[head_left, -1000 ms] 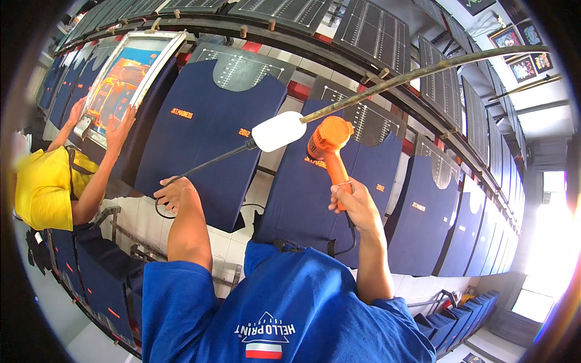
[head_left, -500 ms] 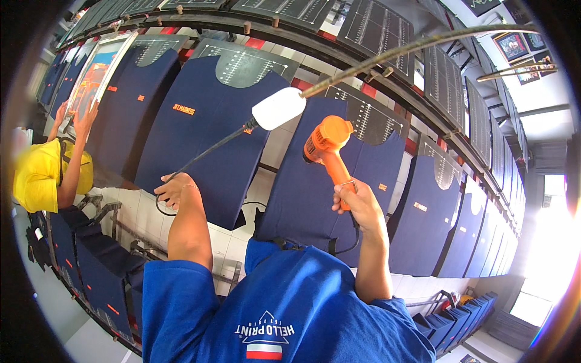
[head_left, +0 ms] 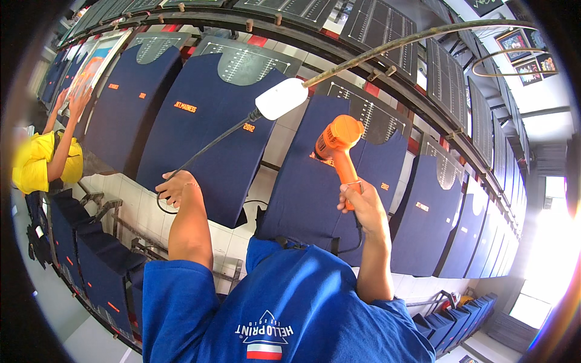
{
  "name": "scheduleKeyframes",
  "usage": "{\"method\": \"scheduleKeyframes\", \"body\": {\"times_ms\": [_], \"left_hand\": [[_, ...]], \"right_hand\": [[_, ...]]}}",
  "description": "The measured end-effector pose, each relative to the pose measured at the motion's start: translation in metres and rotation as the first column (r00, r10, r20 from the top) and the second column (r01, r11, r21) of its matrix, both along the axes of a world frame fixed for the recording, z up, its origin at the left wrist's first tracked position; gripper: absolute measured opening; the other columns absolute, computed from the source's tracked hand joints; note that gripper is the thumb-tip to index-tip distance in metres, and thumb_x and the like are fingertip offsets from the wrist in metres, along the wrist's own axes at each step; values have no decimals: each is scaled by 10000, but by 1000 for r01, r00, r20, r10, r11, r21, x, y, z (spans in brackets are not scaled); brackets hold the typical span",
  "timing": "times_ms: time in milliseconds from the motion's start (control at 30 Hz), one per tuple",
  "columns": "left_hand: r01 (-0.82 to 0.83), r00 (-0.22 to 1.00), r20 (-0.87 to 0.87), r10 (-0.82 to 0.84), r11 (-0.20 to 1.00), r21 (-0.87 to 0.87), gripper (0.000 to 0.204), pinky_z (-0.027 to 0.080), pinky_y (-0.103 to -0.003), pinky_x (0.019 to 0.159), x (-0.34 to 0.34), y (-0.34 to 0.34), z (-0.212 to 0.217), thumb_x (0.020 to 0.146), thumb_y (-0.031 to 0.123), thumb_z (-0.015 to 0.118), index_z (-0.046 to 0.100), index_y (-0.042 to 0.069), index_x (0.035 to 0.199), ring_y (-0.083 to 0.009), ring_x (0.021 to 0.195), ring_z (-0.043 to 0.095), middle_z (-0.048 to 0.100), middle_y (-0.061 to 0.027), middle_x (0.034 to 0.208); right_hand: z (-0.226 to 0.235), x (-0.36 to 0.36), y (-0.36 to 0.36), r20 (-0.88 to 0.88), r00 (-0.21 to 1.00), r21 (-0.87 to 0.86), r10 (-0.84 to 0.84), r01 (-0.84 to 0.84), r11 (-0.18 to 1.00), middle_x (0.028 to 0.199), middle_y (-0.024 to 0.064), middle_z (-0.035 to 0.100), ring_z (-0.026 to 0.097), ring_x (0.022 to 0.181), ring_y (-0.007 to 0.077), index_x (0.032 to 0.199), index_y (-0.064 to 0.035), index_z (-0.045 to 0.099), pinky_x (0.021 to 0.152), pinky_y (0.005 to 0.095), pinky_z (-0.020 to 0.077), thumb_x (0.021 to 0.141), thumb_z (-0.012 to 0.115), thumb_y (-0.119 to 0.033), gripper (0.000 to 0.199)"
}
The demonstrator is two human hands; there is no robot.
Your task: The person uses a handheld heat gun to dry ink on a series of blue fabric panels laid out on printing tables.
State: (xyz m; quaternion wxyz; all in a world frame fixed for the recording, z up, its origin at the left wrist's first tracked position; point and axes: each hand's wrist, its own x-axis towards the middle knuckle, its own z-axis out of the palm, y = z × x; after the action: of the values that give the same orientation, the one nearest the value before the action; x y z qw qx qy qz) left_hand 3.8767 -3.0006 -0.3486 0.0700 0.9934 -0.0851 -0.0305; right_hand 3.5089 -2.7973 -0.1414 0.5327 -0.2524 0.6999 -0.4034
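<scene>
My right hand (head_left: 367, 206) is wrapped round the handle of an orange hair dryer (head_left: 342, 136). The dryer is held over a navy fabric piece (head_left: 290, 187) with small orange print, partly covering that print. A black cord hangs from the handle's lower end. On the left, my left hand (head_left: 175, 189) has its fingers curled about a black cable (head_left: 218, 140), beside the lower edge of another navy fabric piece (head_left: 200, 133). That cable runs up to a white socket block (head_left: 281, 99) hanging from a brown rod, and makes a loop below my fingers.
Dark printing boards (head_left: 254, 63) with white ruled marks carry navy pieces in a row. A metal rail (head_left: 327, 54) runs behind them. At far left a person in yellow (head_left: 45, 160) handles a framed screen (head_left: 100, 60). More navy pieces (head_left: 100, 260) lie on a lower-left rack.
The hair dryer and my right hand have shifted slightly right, uncovering more orange print. My left hand stays nearly still. The person in yellow has moved a little left.
</scene>
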Motion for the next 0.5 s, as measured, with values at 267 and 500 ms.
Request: {"method": "scheduleKeyframes", "body": {"times_ms": [267, 500], "left_hand": [[21, 1000, -4, -21, 1000, -4, 504, 451, -484, 912, -2, 2, 5, 1048, 409, 308, 376, 27, 1369, -381, 1173, 552, 476, -195, 1329], [3, 999, -36, -3, 1000, -16, 509, 443, -498, 944, -3, 1, 9, 1051, 402, 300, 367, 27, 1389, -388, 1190, 545, 457, -212, 1376]], "right_hand": [[1, 0, 6, -1, 1000, 6, -17, 17, 1000, 761, 31, 601, 618, 639, 118, 1018, -8, 594, 568, 240, 487, 946, 646, -239, 248], [2, 2, 8, -25, 999, 29, -44, 45, 999, 768, 37, 605, 623, 649, 124, 1000, -1, 598, 592, 248, 497, 944, 646, -214, 225]]}}
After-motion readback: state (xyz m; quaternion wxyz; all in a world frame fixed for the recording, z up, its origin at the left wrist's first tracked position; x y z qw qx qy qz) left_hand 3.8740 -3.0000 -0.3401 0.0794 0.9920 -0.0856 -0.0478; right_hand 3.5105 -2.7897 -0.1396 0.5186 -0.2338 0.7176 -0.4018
